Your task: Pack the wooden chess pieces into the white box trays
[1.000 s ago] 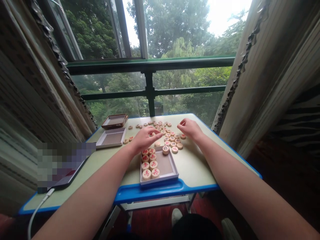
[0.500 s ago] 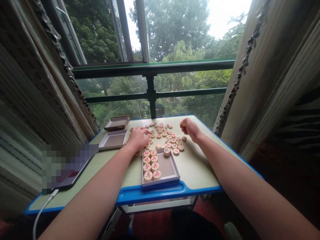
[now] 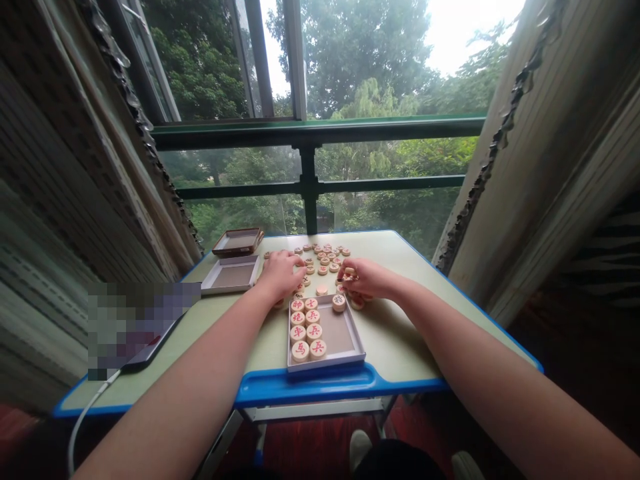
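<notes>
I note: left hand (image 3: 283,272), fingers curled over loose pieces (image 3: 325,260), grip unclear; right hand (image 3: 364,277), fingers pinching a xiangqi piece (image 3: 349,272).

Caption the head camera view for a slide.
Left hand and right hand among wooden game pieces beyond a part-filled tray.

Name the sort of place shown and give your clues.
Probably a home window nook: a blue-rimmed beige desk, strewn with round wooden Chinese chess pieces, stands against a green-framed window facing trees.
</notes>
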`<state>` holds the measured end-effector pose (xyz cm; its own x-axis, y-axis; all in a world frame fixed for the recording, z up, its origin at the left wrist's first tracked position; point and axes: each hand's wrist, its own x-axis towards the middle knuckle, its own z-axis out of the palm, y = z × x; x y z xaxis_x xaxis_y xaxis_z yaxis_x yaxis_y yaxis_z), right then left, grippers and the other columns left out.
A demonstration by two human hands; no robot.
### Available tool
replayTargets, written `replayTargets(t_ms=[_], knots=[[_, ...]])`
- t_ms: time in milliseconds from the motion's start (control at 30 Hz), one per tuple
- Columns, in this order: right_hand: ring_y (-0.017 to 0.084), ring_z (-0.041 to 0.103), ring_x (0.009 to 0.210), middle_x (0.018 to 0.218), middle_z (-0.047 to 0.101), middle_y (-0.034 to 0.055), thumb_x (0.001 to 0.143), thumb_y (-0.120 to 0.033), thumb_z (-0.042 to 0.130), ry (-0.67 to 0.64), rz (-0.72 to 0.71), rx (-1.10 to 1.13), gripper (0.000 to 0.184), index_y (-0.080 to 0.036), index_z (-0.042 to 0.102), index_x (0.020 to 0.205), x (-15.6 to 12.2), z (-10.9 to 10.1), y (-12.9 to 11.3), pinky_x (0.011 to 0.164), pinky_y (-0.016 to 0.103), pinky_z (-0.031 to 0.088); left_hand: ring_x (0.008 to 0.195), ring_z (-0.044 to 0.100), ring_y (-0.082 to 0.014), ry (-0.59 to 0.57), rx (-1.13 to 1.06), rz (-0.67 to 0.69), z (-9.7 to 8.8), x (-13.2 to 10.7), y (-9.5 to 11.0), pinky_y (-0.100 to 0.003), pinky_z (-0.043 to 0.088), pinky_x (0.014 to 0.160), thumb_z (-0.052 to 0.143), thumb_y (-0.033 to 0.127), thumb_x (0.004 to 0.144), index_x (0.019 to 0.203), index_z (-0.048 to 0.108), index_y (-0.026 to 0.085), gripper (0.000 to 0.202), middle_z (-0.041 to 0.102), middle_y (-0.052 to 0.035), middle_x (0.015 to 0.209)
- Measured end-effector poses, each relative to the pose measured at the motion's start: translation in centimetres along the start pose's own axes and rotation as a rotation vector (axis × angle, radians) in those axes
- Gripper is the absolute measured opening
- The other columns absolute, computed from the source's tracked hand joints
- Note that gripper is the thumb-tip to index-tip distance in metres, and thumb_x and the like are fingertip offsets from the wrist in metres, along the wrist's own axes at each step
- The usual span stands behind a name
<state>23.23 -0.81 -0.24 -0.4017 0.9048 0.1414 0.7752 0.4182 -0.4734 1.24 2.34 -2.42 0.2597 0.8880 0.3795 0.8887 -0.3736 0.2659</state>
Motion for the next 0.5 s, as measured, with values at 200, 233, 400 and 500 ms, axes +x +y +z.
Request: replayTargets(t_ms=[200, 233, 400, 500], knots=[[0.008, 0.048, 0.05, 0.07, 0.06, -0.0002, 0.077, -0.015, 0.052, -0.023, 0.07, -0.041, 0.015, -0.019, 0.059, 0.089, 0.2, 0.7, 0.3, 0.047, 0.019, 0.034, 0.105, 0.047, -0.0282, 0.01, -0.021, 0.024, -0.2, 0.0, 0.2, -0.041, 0.034, 0.095, 0.049, 0.039, 0.076, 0.087, 0.07, 0.021, 0.029, 0.061, -0.0079, 0.102], [0.007, 0.047, 0.049, 0.07, 0.06, -0.0004, 0.077, -0.015, 0.052, -0.029, 0.064, -0.038, 0.016, -0.02, 0.059, 0.091, 0.3, 0.7, 0.4, 0.046, 0.018, 0.034, 0.104, 0.047, -0.0279, 0.015, -0.029, 0.036, -0.2, 0.0, 0.2, -0.041, 0.034, 0.095, 0.049, 0.038, 0.076, 0.087, 0.07, 0.021, 0.029, 0.061, -0.0076, 0.102], [0.01, 0.05, 0.058, 0.074, 0.06, 0.0013, 0.073, -0.02, 0.06, 0.035, 0.012, -0.093, 0.01, -0.018, 0.059, 0.082, 0.5, 0.7, 0.8, 0.054, 0.02, 0.037, 0.102, 0.05, -0.0259, 0.084, -0.128, 0.135, -0.8, -0.1, 0.9, -0.04, 0.035, 0.094, 0.05, 0.036, 0.077, 0.083, 0.07, 0.02, 0.026, 0.063, -0.0076, 0.1], [0.013, 0.052, 0.067, 0.079, 0.061, 0.0029, 0.07, -0.027, 0.063, 0.153, -0.025, -0.045, 0.015, -0.017, 0.056, 0.078, 0.5, 0.5, 0.6, 0.06, 0.023, 0.039, 0.094, 0.056, -0.0229, 0.047, -0.33, 0.158, -1.4, -0.5, 1.9, -0.035, 0.042, 0.085, 0.054, 0.04, 0.075, 0.084, 0.07, 0.019, 0.028, 0.066, -0.007, 0.094]])
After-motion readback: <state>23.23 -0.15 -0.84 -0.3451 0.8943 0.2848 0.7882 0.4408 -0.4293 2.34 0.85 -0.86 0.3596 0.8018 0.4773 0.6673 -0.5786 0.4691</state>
